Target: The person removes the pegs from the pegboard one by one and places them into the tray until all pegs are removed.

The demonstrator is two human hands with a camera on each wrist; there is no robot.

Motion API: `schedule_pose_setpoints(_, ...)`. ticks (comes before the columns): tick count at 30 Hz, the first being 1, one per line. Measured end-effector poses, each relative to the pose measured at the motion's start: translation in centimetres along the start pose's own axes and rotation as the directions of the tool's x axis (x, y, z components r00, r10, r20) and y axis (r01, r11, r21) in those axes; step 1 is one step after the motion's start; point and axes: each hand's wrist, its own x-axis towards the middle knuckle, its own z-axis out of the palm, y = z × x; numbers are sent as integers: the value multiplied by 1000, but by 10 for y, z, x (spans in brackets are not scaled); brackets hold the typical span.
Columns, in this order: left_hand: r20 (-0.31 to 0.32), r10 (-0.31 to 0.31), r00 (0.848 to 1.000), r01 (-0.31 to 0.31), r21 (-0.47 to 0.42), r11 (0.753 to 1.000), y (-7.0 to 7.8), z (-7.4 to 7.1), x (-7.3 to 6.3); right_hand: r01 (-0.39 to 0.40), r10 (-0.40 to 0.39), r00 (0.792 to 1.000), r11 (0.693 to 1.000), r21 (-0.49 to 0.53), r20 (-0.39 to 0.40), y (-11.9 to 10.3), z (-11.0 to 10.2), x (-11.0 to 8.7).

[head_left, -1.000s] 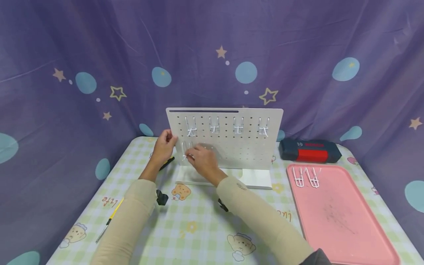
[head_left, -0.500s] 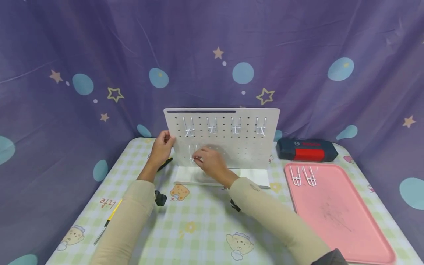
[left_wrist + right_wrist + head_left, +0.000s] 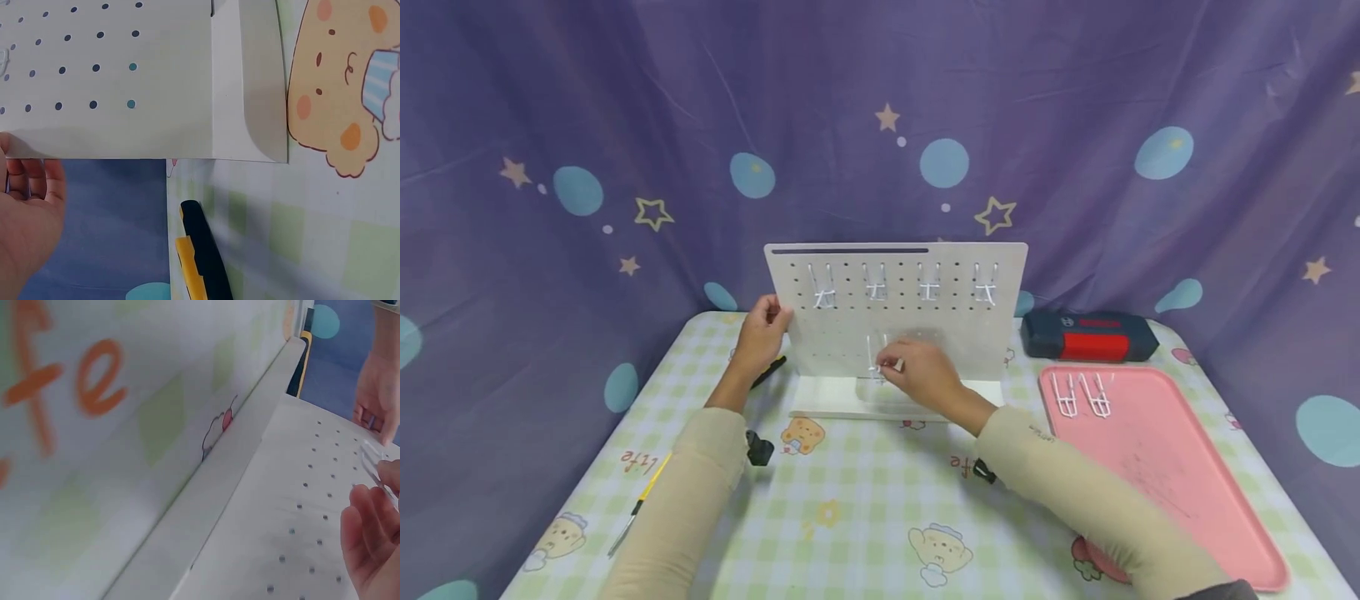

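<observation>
A white pegboard [image 3: 970, 350] stands upright on its base, with a row of several white wire hooks [image 3: 928, 287] along its upper part. My left hand [image 3: 762, 333] grips the board's left edge, thumb in front; the left wrist view shows that hand [image 3: 34, 212] at the edge too. In front of the board's lower middle, my right hand [image 3: 925, 375] pinches another white wire hook [image 3: 871, 354] between thumb and fingers. The right wrist view has this hook [image 3: 369, 464] close to the perforated face; whether it touches the holes I cannot tell.
At right lies a pink tray [image 3: 1180, 500] with two more wire hooks [image 3: 1081, 396]. Behind it is a dark blue and red tool case [image 3: 1090, 337]. A yellow-handled screwdriver [image 3: 638, 506] lies at left, and a black and yellow tool [image 3: 206, 256] sits beside the board.
My right hand has moved right and slightly down across the board's lower part, carrying the wire hook. The left hand keeps its grip on the board's edge.
</observation>
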Motion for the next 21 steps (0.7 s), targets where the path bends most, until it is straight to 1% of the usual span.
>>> schedule_pose_setpoints(5,2,0,1000,0,-2,1000,-1,1,2,-43,41,998,998,42,48,8,-18,-15)
schedule_pose_setpoints(12,15,-27,1000,27,13,1000,-1,2,1,-120,110,988,988,97,108,26,-41,-39)
schedule_pose_setpoints(16,13,-25,1000,24,29,999,0,1,0,-169,156,982,979,118,111,40,-57,-53)
schedule_pose_setpoints(21,-4,7,1000,-7,37,999,0,1,-1,-202,192,977,973,116,91,60,-76,-72)
